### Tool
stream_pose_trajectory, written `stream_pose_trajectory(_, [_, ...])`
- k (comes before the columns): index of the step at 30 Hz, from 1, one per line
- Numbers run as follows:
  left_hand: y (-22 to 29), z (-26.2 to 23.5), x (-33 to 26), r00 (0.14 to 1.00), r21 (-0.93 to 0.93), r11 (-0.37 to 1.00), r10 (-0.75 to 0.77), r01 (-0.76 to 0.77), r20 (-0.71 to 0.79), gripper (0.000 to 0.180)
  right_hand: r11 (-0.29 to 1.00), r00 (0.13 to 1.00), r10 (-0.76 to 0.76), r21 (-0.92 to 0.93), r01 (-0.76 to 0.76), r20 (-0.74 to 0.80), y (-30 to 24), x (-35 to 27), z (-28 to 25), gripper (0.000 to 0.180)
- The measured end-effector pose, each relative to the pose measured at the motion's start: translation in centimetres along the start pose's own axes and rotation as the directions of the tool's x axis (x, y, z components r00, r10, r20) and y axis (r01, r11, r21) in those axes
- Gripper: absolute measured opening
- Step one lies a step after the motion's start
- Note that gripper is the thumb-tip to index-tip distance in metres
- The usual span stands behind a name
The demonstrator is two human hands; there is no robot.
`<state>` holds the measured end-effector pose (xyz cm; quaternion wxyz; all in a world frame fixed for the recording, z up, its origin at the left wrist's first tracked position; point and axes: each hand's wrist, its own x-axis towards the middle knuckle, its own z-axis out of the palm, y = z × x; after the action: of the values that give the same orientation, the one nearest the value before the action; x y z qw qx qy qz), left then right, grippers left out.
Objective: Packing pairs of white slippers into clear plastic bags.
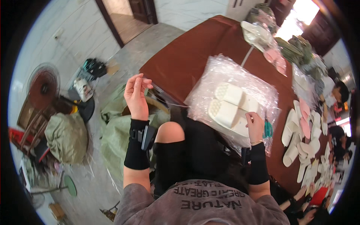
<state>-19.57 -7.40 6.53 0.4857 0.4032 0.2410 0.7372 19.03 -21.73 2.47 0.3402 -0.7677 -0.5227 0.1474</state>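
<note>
"Hands, left to right: starting where?"

"At the left hand (136,93), raised beside the left edge of the brown table (180,56), above a green sack (112,138). Thumb and index finger drawn together, other fingers loosely bent. Possibly pinching something thin and clear; can't tell for certain."

"And next, going right?"

"Clear crinkled wrap (262,88), spread over the tabletop, with a pair of white slippers (230,93) lying on top. From the left hand, off to the right and well apart, past the table's edge. From the right hand (256,125), just to the left, with the nearer slipper's heel end partly hidden behind the fingers."

"Long axis?"

"Slanting from upper left down to lower right. Side by side and roughly parallel, toes away from the right hand, heels toward it. Right hand plainly the nearer of the two."

"Look of the pair?"

"Creamy white, no other colour. Bumpy toward the left end, smooth broad band across the middle, flatter footbed behind. Sole down, judging by the straps."

"Right hand: holding anything?"

"Fingers curled, thumb close to the index fingertip. Can't make out any grip, nor any contact with the slipper."

"Farther right?"

"Teal-handled scissors (267,128) just beside that hand, then loose white slippers (288,129) and a pink slipper (304,118)."
</note>
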Motion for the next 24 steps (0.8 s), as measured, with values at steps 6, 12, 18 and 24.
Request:
stream_pose_trajectory(6, [-4.1,-12.6,0.4,0.952,0.470,0.879,0.075,0.077,-0.297,0.017,0.960,0.988,0.131,0.240,-0.148,0.084,-1.8,0.5,3.4,0.019])
stream_pose_trajectory(12, [-9.9,-23.4,-0.7,0.928,0.930,0.290,0.224,0.227,-0.297,0.039,0.905,0.963,0.236,0.330,-0.267,0.130,-2.0,0.8,5.4,0.032])
stream_pose_trajectory(18, [-10.2,-6.6,0.4,0.994,0.765,0.644,-0.068,-0.024,0.089,0.029,0.746,0.960,0.229,0.603,-0.281,0.164,-3.3,0.1,3.3,0.039])
stream_pose_trajectory(24, [-9.0,10.0,-0.5,0.600,0.625,0.755,-0.410,-0.200,0.687,0.030,0.817,0.922,0.146,0.482,-0.316,0.358,-5.5,-1.0,-4.6,0.042])
